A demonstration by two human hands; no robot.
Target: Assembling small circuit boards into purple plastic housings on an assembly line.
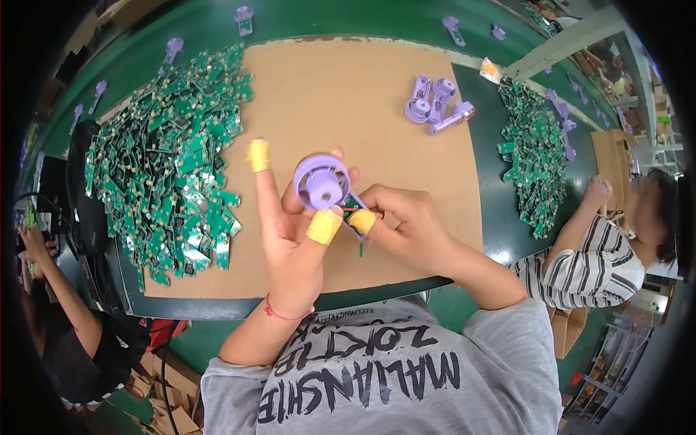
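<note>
Over the cardboard sheet I hold a purple plastic housing point(321, 183) with a round, ringed head and a narrow handle. My left hand point(286, 228) grips the round head between thumb and fingers, its index finger stretched away from it. At the handle, my right hand point(409, 221) pinches with thumb and index finger. A green circuit board point(353, 203) and a bit of red wire show in the handle, partly covered by the thumbs. Below the right thumb a thin green strip sticks out. Yellow tape wraps both thumbs and the left index fingertip.
A large heap of green circuit boards point(174, 167) lies left of the cardboard sheet point(326, 87); another heap point(533, 156) lies to its right. Several purple housings point(435, 105) sit at the sheet's far right. Co-workers sit at both sides. A pale metal post point(565, 43) stands at far right.
</note>
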